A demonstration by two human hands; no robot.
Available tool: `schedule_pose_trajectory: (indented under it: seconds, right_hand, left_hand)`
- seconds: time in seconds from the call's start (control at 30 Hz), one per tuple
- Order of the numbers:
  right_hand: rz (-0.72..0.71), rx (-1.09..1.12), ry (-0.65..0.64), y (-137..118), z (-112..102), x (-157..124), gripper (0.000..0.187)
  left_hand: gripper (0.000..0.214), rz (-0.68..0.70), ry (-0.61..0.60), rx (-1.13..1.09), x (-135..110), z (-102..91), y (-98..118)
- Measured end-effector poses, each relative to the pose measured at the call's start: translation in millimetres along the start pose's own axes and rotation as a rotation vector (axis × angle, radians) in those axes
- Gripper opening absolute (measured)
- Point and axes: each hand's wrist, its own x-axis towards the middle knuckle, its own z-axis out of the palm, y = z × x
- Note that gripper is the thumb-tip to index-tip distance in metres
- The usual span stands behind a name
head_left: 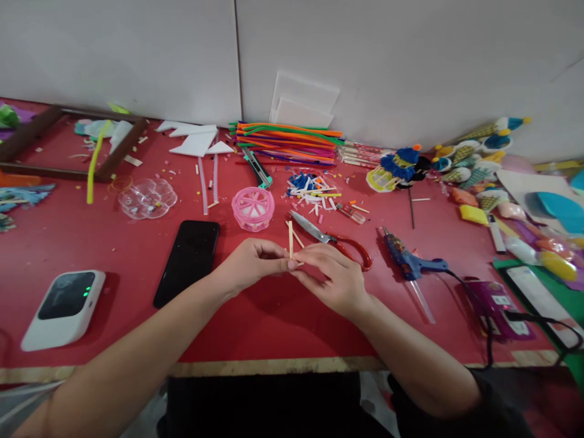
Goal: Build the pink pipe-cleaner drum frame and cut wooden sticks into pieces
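Both of my hands meet above the red table, pinching small pale wooden sticks (291, 238) between the fingertips. One stick stands upright and another slants off to the right; whether they are joined is hidden by the fingers. My left hand (250, 263) is closed on the sticks from the left. From the right, the thumb and fingers of my right hand (338, 281) close on the same spot. Just beyond the hands lie red-handled scissors (351, 248) with the blades partly apart. A pink round plastic piece (253, 208) stands behind my left hand.
A black phone (188, 261) and a white device (64, 310) lie left. A blue glue gun (408, 257) rests right, its cord running to a purple box (497, 307). Behind are a utility knife (257, 167), pipe cleaners (287, 143), cut scraps (314, 190) and a clear tray (148, 199).
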Motion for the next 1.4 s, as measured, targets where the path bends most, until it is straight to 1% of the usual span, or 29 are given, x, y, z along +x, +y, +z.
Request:
schedule_pose_trajectory:
  seconds: [0.17, 0.27, 0.4, 0.53, 0.63, 0.73, 0.87, 0.97, 1.07, 1.17, 1.27, 1.4]
  right_hand:
    - [0.003, -0.015, 0.024, 2, 0, -1, 0.017]
    - [-0.034, -0.027, 0.036, 2, 1, -1, 0.018]
    - [-0.089, -0.052, 0.01, 3, 0, -1, 0.027]
    - [-0.128, -0.06, -0.031, 3, -2, -1, 0.035]
    - [-0.122, -0.045, -0.026, 3, -2, -1, 0.037]
    - [-0.108, -0.036, -0.02, 2, -1, -1, 0.039]
    - [-0.131, -0.019, -0.043, 3, 0, -2, 0.041]
    - [-0.122, -0.015, -0.056, 5, 0, -4, 0.044]
    - [-0.11, -0.008, -0.05, 5, 1, -6, 0.049]
    - [-0.103, -0.008, -0.031, 4, 0, -5, 0.051]
    - [-0.085, -0.004, -0.011, 3, 0, -5, 0.051]
    - [-0.097, -0.01, -0.043, 4, 3, -7, 0.048]
  left_hand:
    - [0.018, 0.079, -0.015, 0.089, -2, 1.1, 2]
    - [0.018, 0.099, -0.026, 0.094, -3, 2.6, 1]
    - [0.021, 0.063, -0.032, 0.014, -2, 4.6, -2]
    - [0.019, 0.024, -0.059, -0.04, -2, 6.4, -3]
    - [0.019, 0.003, -0.062, -0.056, -3, 7.0, -1]
    - [0.019, -0.002, -0.062, -0.025, -4, 6.2, 1]
    - [0.018, -0.003, -0.063, 0.007, -4, 4.0, 1]
    - [0.018, -0.014, -0.055, 0.029, -3, 3.4, 0]
    - [0.02, 0.014, -0.028, 0.056, -4, 3.8, 1]
    - [0.022, 0.042, -0.038, 0.09, -5, 4.2, 5]
    - [0.024, 0.058, -0.064, 0.13, -6, 4.3, 7]
    - [0.026, 0.087, -0.017, 0.164, -5, 4.3, 4]
